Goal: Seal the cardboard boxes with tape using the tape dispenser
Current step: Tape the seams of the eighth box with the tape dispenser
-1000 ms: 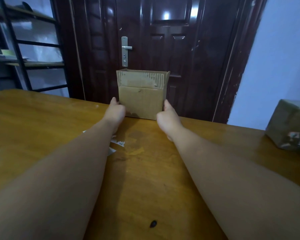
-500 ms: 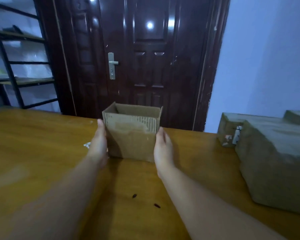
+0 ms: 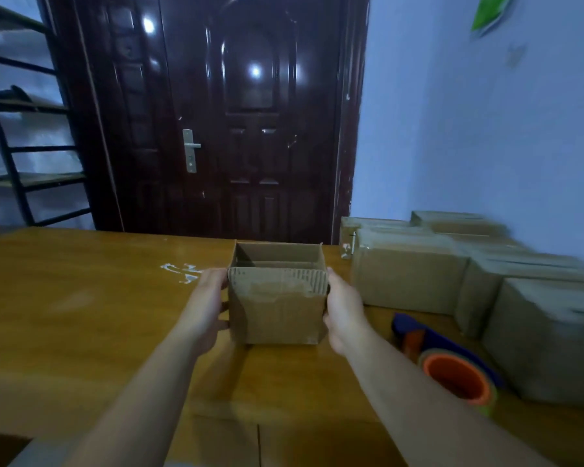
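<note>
A small open-topped cardboard box (image 3: 277,308) stands upright on the wooden table (image 3: 81,315), its near flap folded down with a torn corrugated edge. My left hand (image 3: 206,308) presses flat against its left side and my right hand (image 3: 344,311) presses against its right side, fingers pointing away from me. The tape dispenser (image 3: 418,332), blue with an orange roll core (image 3: 459,375), lies on the table just right of my right forearm; neither hand touches it.
Several closed cardboard boxes (image 3: 408,274) are grouped along the table's right side against the blue wall. White tape scraps (image 3: 182,271) lie left of the box. A dark door (image 3: 250,129) and a metal shelf (image 3: 21,146) stand behind the table.
Both hands have drawn the box along the table toward me. The view has swung right, bringing the stacked boxes and the tape dispenser into sight.
</note>
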Motion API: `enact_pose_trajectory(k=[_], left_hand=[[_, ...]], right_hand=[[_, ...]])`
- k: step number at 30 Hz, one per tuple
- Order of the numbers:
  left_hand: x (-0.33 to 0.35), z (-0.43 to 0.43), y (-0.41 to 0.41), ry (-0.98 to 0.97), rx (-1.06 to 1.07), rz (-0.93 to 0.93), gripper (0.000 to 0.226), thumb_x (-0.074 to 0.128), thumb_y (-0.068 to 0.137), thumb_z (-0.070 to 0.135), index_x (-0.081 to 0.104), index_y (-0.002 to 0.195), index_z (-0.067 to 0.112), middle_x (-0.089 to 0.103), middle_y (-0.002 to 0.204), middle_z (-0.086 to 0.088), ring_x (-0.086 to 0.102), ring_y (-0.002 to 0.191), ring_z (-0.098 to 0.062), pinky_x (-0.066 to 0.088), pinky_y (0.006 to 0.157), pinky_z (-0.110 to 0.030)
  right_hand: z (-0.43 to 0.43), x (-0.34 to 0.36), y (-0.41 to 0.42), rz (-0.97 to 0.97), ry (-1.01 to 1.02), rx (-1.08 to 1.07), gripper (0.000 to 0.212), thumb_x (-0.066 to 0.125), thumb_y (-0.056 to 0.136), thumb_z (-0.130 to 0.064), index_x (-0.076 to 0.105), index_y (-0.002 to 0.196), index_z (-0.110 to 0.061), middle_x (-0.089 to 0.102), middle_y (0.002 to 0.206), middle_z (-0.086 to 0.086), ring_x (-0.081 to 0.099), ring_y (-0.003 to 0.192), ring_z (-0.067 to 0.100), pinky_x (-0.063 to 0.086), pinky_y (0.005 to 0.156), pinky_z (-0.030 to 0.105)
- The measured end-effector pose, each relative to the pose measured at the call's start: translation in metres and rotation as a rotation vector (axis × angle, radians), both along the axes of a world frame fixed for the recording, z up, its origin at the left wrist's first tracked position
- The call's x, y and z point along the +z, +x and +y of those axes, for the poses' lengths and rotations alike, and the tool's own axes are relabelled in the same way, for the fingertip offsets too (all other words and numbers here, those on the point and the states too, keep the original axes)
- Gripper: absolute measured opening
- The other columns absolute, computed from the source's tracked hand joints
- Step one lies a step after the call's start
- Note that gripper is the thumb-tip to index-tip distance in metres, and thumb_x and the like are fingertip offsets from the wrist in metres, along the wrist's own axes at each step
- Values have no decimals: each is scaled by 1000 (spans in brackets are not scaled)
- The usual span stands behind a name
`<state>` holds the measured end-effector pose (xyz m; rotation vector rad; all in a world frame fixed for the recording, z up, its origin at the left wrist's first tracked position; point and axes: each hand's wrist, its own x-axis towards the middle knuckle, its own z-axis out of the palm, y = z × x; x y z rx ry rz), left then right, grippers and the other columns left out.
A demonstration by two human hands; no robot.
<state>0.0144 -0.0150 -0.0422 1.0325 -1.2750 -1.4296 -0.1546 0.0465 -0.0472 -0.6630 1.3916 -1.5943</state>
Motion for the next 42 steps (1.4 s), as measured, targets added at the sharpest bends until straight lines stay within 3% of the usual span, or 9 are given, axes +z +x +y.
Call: enact_pose_trajectory(k=[4, 10, 14, 18, 26, 31, 33, 36, 42], left_hand=[[4, 43, -13, -82, -26, 66, 24, 39, 101, 30, 52, 121, 37, 52, 119, 8, 43, 116, -23, 42, 94, -55], [-8, 75, -30, -307, -57, -114, 50, 30, 94, 53, 38, 140, 35, 39, 128, 16, 33, 121, -8, 36, 104, -44], [-8, 71, -39, -470, 120, -261, 28, 40, 97, 43, 57, 113, 28, 53, 120, 8, 48, 115, -10, 41, 92, -29], [1, 64, -47, -422, 218, -274, 19, 46, 98, 29, 63, 97, 23, 50, 120, 13, 41, 114, -5, 37, 101, -33], [0, 71, -49, -339, 152, -133, 32, 42, 97, 16, 54, 124, 28, 54, 105, 20, 50, 100, 3, 38, 72, -14], [-1, 71, -41, -369, 56, -297, 51, 51, 92, 43, 32, 140, 37, 52, 112, 8, 50, 93, -3, 41, 68, -18], [-2, 68, -33, -413, 3, -376, 63, 53, 85, 53, 29, 141, 40, 49, 121, 9, 49, 105, -8, 45, 78, -24], [1, 67, -25, -431, -109, -423, 56, 56, 77, 54, 41, 129, 40, 49, 112, 24, 49, 101, 0, 45, 75, -18], [2, 57, -18, -338, -268, -384, 24, 59, 85, 37, 71, 92, 18, 64, 99, 22, 55, 95, 10, 43, 72, -13]], right_hand=[[42, 4, -14, 161, -104, -49, 38, 31, 104, -33, 44, 140, -35, 53, 138, 3, 47, 129, 24, 33, 110, 51], [86, 9, -29, 543, -174, -85, 35, 30, 105, -24, 54, 131, -29, 40, 148, -6, 31, 139, 13, 26, 103, 24], [87, 17, -34, 666, -153, -67, 33, 39, 100, -17, 70, 88, -21, 39, 147, -6, 30, 139, 14, 21, 100, 26], [72, 33, -38, 864, -29, 50, 34, 43, 95, -8, 73, 101, -22, 34, 145, -2, 32, 134, 18, 28, 103, 30], [47, 50, -50, 824, 324, 370, 70, 47, 85, -10, 32, 144, -46, 47, 128, 8, 46, 57, 11, 38, 41, 19], [44, 58, -52, 925, 377, 445, 75, 54, 87, -14, 24, 145, -50, 20, 148, 8, 54, 83, 19, 49, 54, 22], [45, 52, -53, 940, 307, 378, 77, 59, 87, -16, 22, 146, -48, 12, 149, 8, 52, 108, 29, 51, 83, 33], [47, 44, -55, 987, 99, 226, 76, 70, 84, -35, 25, 146, -43, 30, 141, 5, 44, 122, 23, 42, 93, 34], [45, 32, -54, 1033, 11, 283, 60, 39, 89, -63, 42, 139, -30, 59, 121, -5, 57, 110, 11, 48, 95, 34]])
